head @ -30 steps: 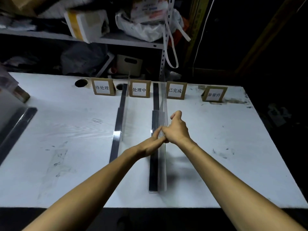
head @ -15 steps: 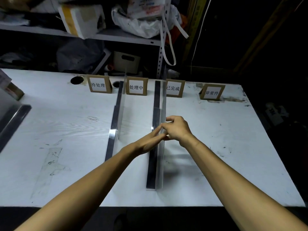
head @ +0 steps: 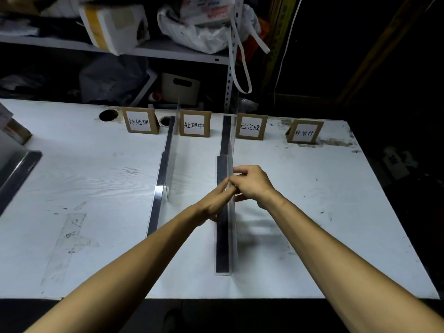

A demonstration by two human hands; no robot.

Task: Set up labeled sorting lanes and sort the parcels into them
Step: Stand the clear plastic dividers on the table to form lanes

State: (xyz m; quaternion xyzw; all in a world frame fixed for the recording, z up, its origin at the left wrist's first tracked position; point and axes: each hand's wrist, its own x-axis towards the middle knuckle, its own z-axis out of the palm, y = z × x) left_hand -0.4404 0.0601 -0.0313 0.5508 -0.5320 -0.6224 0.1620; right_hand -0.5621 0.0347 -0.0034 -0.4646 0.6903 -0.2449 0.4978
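centrally, right hand (head: 252,185) pinching clear divider (head: 230,241) top edge, left hand (head: 213,203) fingers straight against it, on white table (head: 96,188)

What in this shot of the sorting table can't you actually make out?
Head view, grip of the left hand on the clear divider: its tips are masked by the right hand.
Head view, grey object at left: cut off by the frame edge.
Head view, print on the shelf parcel: blurred, dim.
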